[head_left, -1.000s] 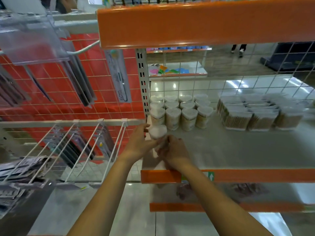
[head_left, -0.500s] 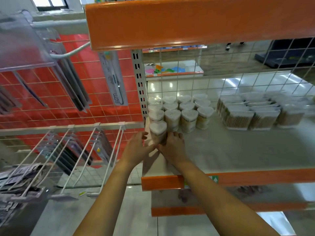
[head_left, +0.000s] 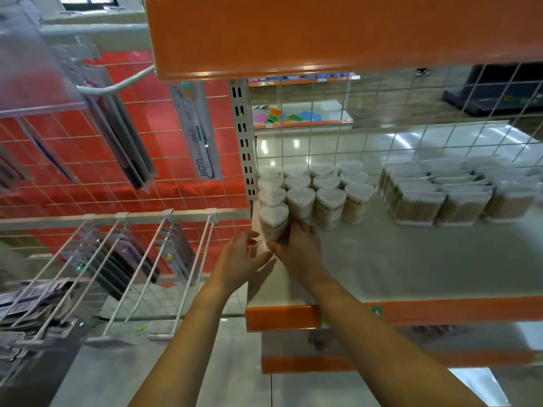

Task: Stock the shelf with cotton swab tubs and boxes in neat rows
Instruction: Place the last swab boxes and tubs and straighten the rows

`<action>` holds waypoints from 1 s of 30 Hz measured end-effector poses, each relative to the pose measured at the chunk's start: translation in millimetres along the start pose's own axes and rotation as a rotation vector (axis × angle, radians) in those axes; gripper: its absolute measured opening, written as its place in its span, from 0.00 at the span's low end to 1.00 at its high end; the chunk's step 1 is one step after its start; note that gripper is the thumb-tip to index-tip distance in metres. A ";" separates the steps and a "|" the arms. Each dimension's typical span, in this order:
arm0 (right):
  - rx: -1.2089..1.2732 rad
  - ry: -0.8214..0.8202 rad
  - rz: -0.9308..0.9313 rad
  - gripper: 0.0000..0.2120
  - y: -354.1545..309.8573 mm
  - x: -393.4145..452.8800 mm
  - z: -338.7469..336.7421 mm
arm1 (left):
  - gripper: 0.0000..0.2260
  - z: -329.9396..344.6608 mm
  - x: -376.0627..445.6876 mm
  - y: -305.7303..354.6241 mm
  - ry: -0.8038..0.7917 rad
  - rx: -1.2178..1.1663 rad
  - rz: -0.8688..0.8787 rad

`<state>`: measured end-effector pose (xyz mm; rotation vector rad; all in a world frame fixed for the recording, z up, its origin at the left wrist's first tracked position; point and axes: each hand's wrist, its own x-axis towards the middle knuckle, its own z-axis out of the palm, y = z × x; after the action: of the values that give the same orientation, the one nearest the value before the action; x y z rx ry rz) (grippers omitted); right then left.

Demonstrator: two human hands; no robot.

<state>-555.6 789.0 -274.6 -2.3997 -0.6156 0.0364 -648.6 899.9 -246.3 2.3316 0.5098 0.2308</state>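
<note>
Heart-shaped tub (head_left: 273,221) set upright at the front of the leftmost column on the shelf (head_left: 411,268), against the tub behind, likely to extend that row forward. Right hand (head_left: 296,248) against its lower right side, fingers loosely curved; grip or mere touch, cannot tell. Left hand (head_left: 241,259) just beside, fingers spread, apparently not touching. Boxes (head_left: 435,201) well apart, to the right.

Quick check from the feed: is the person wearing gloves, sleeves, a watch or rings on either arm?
No. The left hand and right hand are bare, without gloves, and both forearms are uncovered as far as the frame shows. No watch, band or ring is visible.
</note>
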 end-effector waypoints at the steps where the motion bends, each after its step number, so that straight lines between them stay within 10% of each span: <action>1: -0.002 0.001 -0.002 0.31 0.4 0.1 0.2 | 0.25 0.2 -0.1 0.4 -0.004 0.006 0.002; 19: -0.198 -0.159 -0.022 0.17 23.7 -29.8 -55.8 | 0.06 40.4 -21.0 45.9 -0.085 0.198 0.088; 30: -0.398 -0.170 0.192 0.17 112.1 -62.4 -153.6 | 0.19 109.1 -5.5 143.3 -0.266 0.473 0.331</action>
<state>-536.5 595.0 -229.4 -2.8581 -0.5025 0.2214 -578.0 735.3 -225.5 2.8485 0.0403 -0.0581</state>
